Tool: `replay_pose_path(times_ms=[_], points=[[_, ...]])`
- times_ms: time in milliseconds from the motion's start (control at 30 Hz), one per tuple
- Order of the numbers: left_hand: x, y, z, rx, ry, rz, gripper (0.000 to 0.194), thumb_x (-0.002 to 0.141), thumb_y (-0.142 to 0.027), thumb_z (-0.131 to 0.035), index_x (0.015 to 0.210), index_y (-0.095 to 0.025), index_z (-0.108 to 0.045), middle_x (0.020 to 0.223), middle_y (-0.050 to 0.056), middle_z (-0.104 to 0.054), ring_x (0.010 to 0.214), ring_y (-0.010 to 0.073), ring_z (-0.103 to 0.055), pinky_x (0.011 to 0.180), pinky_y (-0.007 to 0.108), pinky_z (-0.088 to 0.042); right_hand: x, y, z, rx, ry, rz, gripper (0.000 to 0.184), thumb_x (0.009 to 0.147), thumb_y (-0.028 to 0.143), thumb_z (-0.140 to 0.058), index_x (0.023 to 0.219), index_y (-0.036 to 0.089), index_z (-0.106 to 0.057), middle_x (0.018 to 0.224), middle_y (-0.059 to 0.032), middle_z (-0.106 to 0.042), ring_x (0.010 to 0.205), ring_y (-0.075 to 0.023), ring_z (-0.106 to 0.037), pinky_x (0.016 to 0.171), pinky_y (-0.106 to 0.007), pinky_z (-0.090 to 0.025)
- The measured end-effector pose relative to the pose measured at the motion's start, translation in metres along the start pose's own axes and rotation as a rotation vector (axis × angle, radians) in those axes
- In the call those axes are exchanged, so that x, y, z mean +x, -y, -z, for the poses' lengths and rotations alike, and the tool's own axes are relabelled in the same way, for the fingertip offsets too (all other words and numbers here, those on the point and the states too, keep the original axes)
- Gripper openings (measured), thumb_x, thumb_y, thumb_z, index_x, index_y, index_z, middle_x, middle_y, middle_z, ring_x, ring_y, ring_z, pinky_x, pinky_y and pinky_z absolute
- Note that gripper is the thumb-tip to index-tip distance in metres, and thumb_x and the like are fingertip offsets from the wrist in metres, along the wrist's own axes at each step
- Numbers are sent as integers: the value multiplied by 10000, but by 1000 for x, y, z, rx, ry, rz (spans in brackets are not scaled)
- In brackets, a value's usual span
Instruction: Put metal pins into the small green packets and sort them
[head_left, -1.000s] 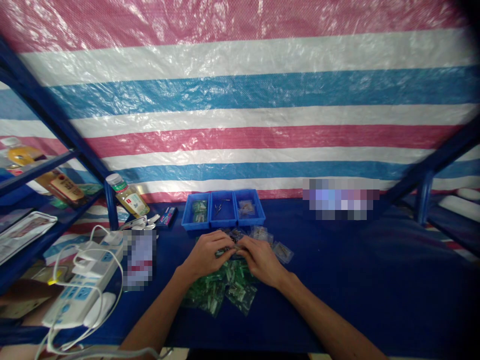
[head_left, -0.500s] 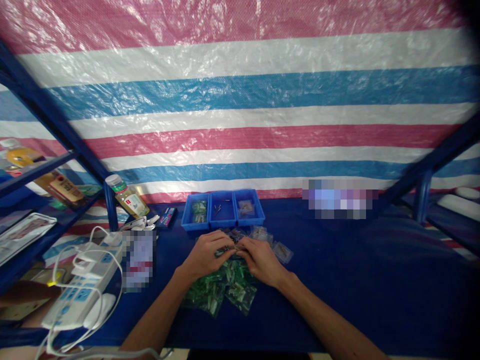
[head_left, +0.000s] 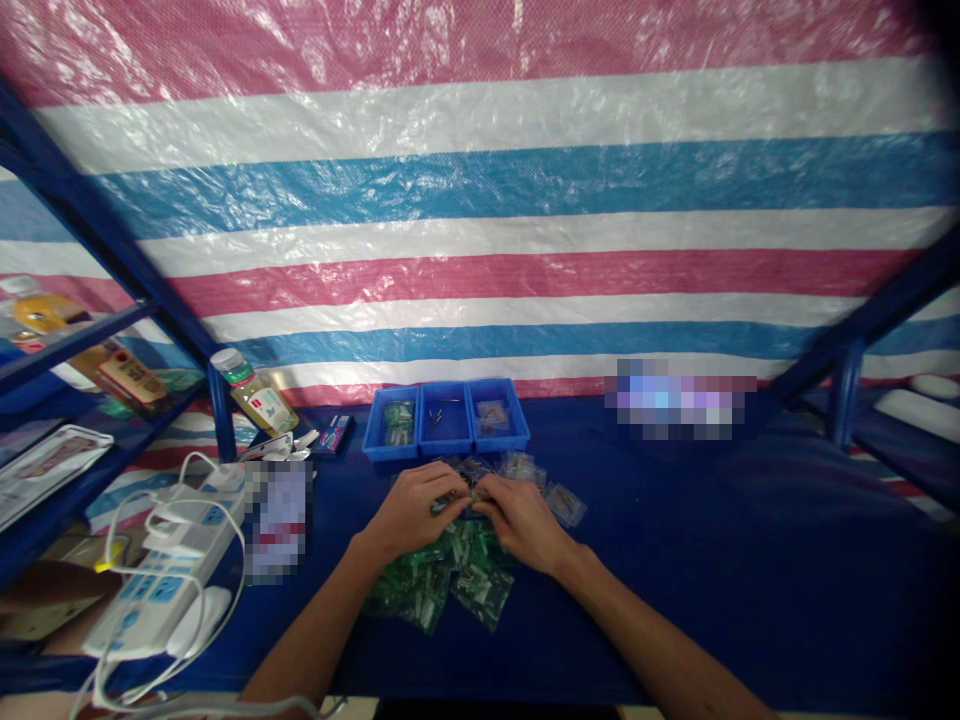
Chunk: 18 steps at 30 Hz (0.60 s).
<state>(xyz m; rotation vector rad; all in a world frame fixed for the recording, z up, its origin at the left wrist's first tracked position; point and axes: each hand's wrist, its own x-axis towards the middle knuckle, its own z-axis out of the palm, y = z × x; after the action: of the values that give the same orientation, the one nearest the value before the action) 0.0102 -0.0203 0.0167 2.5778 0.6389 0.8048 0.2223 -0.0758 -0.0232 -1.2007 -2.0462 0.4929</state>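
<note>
My left hand [head_left: 420,508] and my right hand [head_left: 523,515] meet at the middle of the blue table, fingertips pinched together. Between them is something small that I cannot make out, perhaps part of a little bag, mostly hidden by the fingers. Below the hands lies a pile of small clear bags with green pieces [head_left: 420,585]. Just behind the fingers are loose dark metal pieces [head_left: 472,468]. Flat clear bags with small metal parts [head_left: 564,504] lie beside and behind my right hand.
Three joined blue bins [head_left: 446,447] stand behind the hands, holding green bags, a few metal pieces and clear bags. A bottle [head_left: 259,397], a small dark box [head_left: 334,436] and a white power strip [head_left: 161,580] with tangled cables are on the left. Blue frame posts flank the table.
Almost nothing differs. Both hands stay in the same place, with only a slight shift of the fingertips.
</note>
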Motion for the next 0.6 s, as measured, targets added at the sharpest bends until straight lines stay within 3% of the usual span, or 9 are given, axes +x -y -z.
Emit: replay_pose_path(times_ms=[200,600], points=[[0,0,0,-7,-8,-6,133,968,-268,-631,1003,-177,-721,968,86,-733,910,185,-676,823,300,-549,0,1,1,-3,3,12,139,987,139,-549,875,221,-534,813,-21,-645,761,-195,-632,682,-279,-412],[1,-3,1,-1,23,8,83,957,-211,-609,952,-170,-681,953,76,-722,907,189,-661,816,304,-529,0,2,0,-26,0,13,170,1005,177,-552,844,223,-524,777,-12,-626,724,-189,-621,658,-277,-393]])
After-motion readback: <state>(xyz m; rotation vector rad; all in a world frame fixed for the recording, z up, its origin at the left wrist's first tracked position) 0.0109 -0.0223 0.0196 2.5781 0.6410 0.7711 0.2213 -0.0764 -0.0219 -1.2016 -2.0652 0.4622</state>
